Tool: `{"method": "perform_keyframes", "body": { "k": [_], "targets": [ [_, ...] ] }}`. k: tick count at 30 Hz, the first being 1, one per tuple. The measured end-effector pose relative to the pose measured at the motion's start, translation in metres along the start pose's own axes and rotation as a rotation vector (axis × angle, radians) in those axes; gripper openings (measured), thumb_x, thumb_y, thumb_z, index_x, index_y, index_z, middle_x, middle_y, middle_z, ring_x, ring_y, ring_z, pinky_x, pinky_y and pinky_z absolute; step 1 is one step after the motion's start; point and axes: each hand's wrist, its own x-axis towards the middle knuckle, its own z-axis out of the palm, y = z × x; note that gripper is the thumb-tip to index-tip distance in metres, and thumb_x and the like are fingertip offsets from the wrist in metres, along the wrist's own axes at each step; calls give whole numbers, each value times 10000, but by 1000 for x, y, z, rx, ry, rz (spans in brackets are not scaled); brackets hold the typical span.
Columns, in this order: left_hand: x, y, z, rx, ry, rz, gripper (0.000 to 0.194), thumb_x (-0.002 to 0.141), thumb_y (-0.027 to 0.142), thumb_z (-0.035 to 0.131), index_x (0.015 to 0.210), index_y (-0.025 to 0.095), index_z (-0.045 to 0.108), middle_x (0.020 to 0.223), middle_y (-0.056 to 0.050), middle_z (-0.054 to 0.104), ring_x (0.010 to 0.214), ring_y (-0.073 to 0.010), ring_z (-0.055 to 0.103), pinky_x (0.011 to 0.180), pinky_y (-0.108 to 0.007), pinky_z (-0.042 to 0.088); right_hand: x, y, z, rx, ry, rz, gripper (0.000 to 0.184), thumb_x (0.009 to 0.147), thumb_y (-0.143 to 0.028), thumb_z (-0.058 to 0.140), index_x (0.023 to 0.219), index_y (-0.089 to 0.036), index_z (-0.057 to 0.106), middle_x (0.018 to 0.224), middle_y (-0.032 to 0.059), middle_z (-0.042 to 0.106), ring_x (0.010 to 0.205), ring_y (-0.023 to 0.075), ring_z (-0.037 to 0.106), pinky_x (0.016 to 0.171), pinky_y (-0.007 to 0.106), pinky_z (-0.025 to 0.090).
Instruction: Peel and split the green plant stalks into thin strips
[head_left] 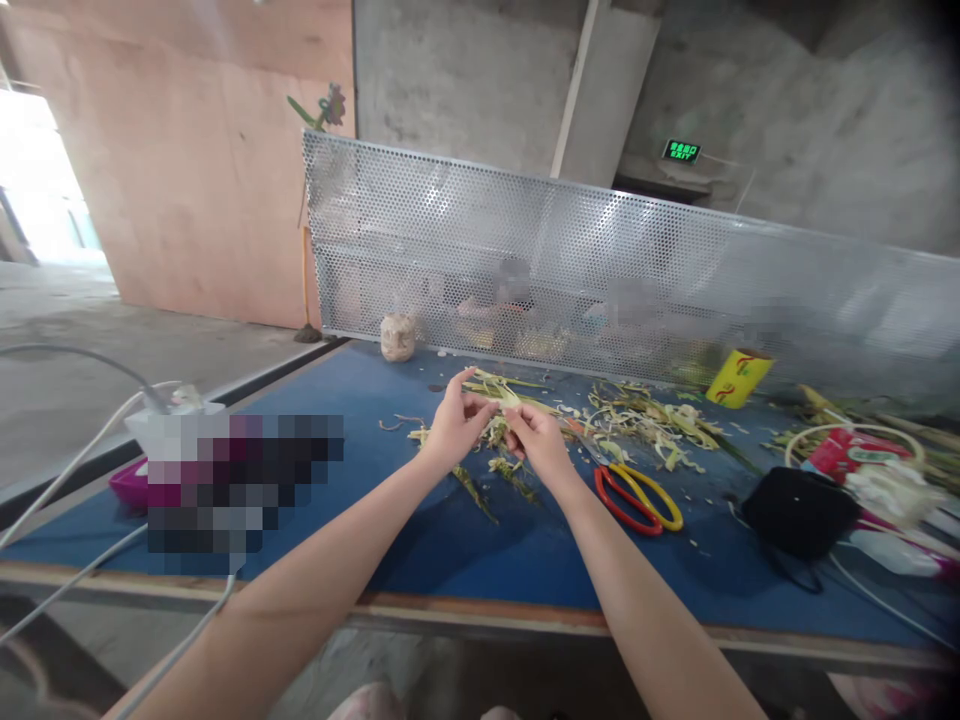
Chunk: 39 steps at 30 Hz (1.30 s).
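Observation:
My left hand (461, 422) and my right hand (538, 436) meet over the middle of the blue table (442, 560). Between their pinched fingertips is a pale green plant piece (510, 400), partly hidden by the fingers. Under and around both hands lie yellow-green plant stalks (472, 492) and loose strips. Just right of my right hand rest scissors (630, 500) with one red and one yellow handle loop. A heap of plant scraps (660, 425) spreads behind the scissors.
A perforated metal screen (480, 250) runs along the table's back. Near it stand a whitish lump (397, 338) and a yellow container (741, 378). At right lies a black pouch-like item (799, 512) beside a red packet (855, 455). White cables (82, 590) cross the left side.

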Motion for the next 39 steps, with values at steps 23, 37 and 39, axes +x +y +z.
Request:
{"method": "perform_keyframes", "body": {
  "k": [23,37,39],
  "targets": [
    [7,1,-3,-200,46,-35,332,715,225,542,991,168,367,599,49,528,507,-81,505,423,-177,407,3,6,-3,45,1,156,352,730,-545,417,639,-208,461,465,-24,507,336,107,423,349,228,254],
    [5,3,-2,-174,7,-80,329,702,224,571,988,131,438,588,38,555,468,-46,441,474,-174,349,1,5,0,76,-123,77,265,712,-463,521,668,-207,467,540,-35,461,432,91,397,435,233,299],
    [4,4,-2,-196,-10,-97,340,697,243,576,991,133,445,590,37,552,460,-45,433,462,-172,354,0,4,1,62,-145,86,296,726,-486,490,642,-207,435,512,-49,430,409,82,364,419,226,276]
  ]
}}
